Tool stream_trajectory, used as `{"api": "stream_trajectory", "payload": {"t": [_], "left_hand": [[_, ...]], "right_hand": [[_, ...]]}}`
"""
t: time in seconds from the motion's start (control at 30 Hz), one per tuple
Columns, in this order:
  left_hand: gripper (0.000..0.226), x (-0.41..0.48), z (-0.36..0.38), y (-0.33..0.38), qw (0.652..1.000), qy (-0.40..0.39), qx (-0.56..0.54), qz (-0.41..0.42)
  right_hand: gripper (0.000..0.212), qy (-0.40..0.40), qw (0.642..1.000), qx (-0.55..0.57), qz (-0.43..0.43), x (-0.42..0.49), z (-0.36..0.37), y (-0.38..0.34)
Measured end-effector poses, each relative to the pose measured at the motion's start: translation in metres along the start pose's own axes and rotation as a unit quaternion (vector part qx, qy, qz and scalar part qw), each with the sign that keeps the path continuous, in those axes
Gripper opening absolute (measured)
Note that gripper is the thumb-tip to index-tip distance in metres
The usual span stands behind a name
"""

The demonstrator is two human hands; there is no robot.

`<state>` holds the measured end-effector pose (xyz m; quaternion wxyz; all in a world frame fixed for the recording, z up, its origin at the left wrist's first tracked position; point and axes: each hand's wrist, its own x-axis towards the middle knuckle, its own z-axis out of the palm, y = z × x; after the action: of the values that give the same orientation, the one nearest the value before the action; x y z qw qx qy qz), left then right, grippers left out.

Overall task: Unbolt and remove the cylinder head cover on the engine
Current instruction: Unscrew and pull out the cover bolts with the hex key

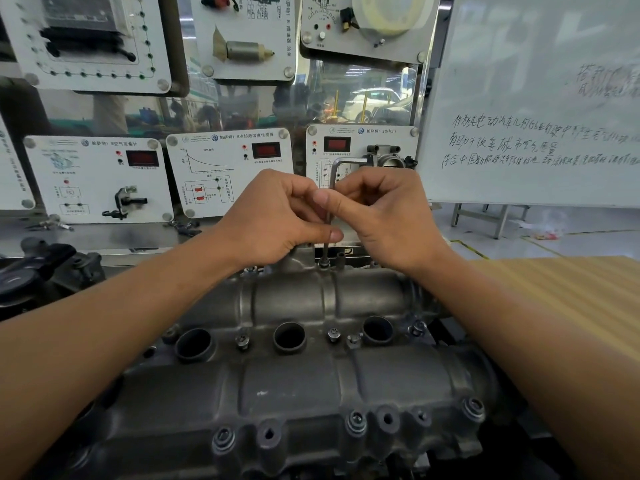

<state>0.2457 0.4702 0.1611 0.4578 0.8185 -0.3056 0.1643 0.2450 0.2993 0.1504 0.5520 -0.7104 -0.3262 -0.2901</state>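
Grey cast-metal cylinder head cover [294, 386] fills the foreground, with three round wells [289, 337], dark inside. Fingers of the left hand [273, 220] and right hand [388, 216] pinch an upright L-shaped hex key [333, 174], tip seated in a far-edge bolt [324, 264].

We are in an automotive training workshop: far panels [228, 171] carry mounted sensors [130, 200] and red displays [266, 149], a handwritten whiteboard [533, 98] stands at the right, and a bare engine [294, 386] sits near us.
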Motion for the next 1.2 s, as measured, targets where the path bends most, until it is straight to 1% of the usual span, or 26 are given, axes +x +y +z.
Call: {"api": "stream_trajectory", "payload": {"t": [0.07, 0.17, 0.23, 0.3, 0.4, 0.47, 0.6, 0.7, 0.77, 0.87, 0.9, 1.0, 1.03, 1.1, 1.2], "left_hand": [[0.026, 0.000, 0.000, -0.001, 1.000, -0.003, -0.005, -0.003], [0.028, 0.001, -0.003, -0.004, 0.999, -0.038, -0.028, -0.012], [0.031, 0.000, -0.008, -0.005, 0.995, -0.076, -0.057, -0.025], [0.035, -0.002, -0.012, -0.007, 0.991, -0.107, -0.077, -0.034], [0.030, -0.002, -0.012, -0.009, 0.989, -0.126, -0.066, -0.033], [0.027, -0.002, -0.011, -0.009, 0.991, -0.121, -0.051, -0.029], [0.036, -0.001, -0.009, -0.008, 0.995, -0.088, -0.034, -0.021], [0.036, -0.001, -0.006, -0.007, 0.997, -0.068, -0.024, -0.012], [0.037, 0.000, -0.005, -0.008, 0.998, -0.056, -0.018, -0.006], [0.035, 0.001, -0.003, -0.006, 0.999, -0.053, -0.006, 0.002], [0.035, 0.001, -0.002, -0.005, 0.999, -0.050, -0.007, 0.004], [0.048, 0.001, -0.001, -0.004, 0.999, -0.046, -0.011, 0.001], [0.048, 0.001, 0.000, -0.004, 0.999, -0.045, -0.011, 0.002], [0.043, 0.001, 0.000, -0.004, 0.999, -0.048, -0.012, 0.001], [0.028, 0.000, -0.004, -0.007, 0.998, -0.067, -0.018, -0.002]], "right_hand": [[0.012, -0.018, 1.000, -0.004, -0.001, -0.001, 0.000, -0.001], [0.012, -0.045, 0.999, -0.017, -0.011, -0.001, -0.001, -0.002], [0.019, -0.061, 0.997, -0.034, -0.022, -0.001, -0.001, -0.003], [0.023, -0.074, 0.996, -0.049, -0.032, -0.002, -0.001, -0.003], [0.022, -0.081, 0.994, -0.061, -0.037, -0.003, 0.000, -0.002], [0.021, -0.077, 0.995, -0.060, -0.038, -0.004, 0.001, -0.001], [0.009, -0.033, 0.998, -0.033, -0.030, -0.005, 0.003, -0.001], [0.012, 0.005, 1.000, -0.013, -0.014, -0.004, 0.002, -0.002], [0.015, 0.020, 1.000, -0.018, -0.015, -0.003, 0.001, -0.003], [0.013, 0.037, 0.999, -0.025, -0.017, -0.004, 0.001, -0.005], [0.014, 0.036, 0.999, -0.028, -0.016, -0.004, 0.001, -0.005], [0.015, 0.023, 0.999, -0.028, -0.012, -0.004, 0.002, -0.006], [0.014, 0.020, 0.999, -0.029, -0.012, -0.004, 0.002, -0.005], [0.014, 0.011, 0.999, -0.035, -0.014, -0.004, 0.003, -0.005], [0.009, -0.008, 0.998, -0.055, -0.026, -0.005, 0.003, -0.005]]}}
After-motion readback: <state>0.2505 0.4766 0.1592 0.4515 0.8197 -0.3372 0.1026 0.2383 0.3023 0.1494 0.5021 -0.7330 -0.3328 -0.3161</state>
